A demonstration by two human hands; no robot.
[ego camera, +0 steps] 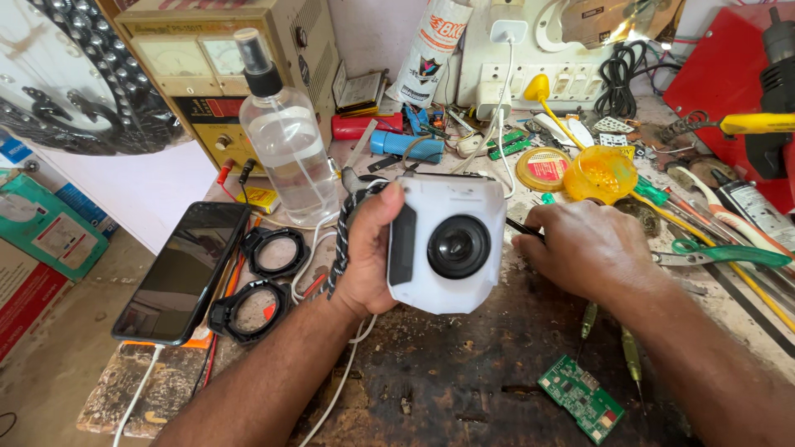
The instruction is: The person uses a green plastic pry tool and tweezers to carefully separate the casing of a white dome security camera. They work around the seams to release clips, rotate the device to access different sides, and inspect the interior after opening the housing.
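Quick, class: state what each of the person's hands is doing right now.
Left hand: closed around the white boxy plastic speaker housing.
Right hand: closed on a thin dark tool, its tip at the housing's edge.

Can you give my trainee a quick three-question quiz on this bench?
1. True or false: the left hand grips the white speaker.
2. What lies left of the spray bottle, screen up? A) phone B) scissors C) glue gun
3. Fill in: the green ____ board lies at the table's near edge.

Key: 1 true. 2 A, the phone. 3 circuit; the circuit board lies below the right hand.
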